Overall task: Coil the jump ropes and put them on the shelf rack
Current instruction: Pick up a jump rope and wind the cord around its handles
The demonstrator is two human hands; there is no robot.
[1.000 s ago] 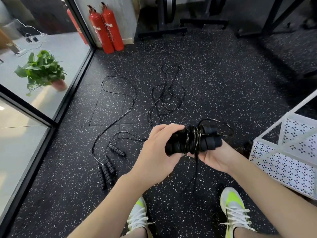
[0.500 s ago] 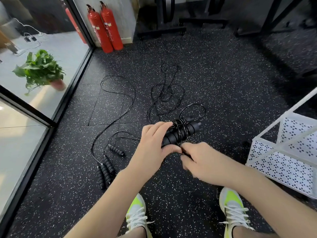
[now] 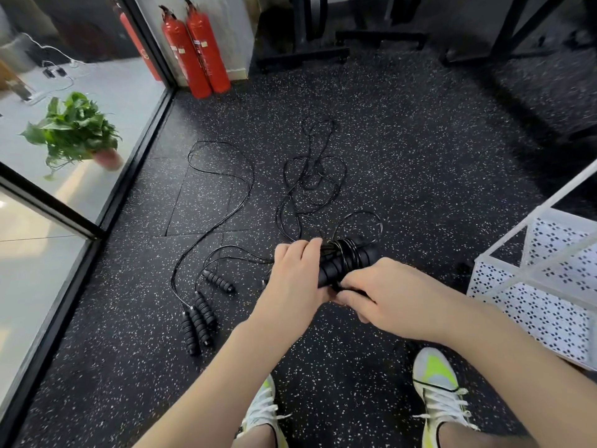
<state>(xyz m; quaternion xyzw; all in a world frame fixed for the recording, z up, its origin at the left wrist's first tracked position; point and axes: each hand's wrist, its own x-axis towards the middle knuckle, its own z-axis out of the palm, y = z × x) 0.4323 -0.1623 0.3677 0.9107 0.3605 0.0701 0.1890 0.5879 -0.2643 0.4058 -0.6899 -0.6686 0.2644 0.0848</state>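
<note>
At centre frame, gripping the wound jump rope in the left hand, pinching its cord end with the right hand; slackening risking unwinding before reaching the shelf rack at right.

There were four loose rope handles on the floor, one wound bundle, three fire extinguishers, one plant, one rack.
</note>
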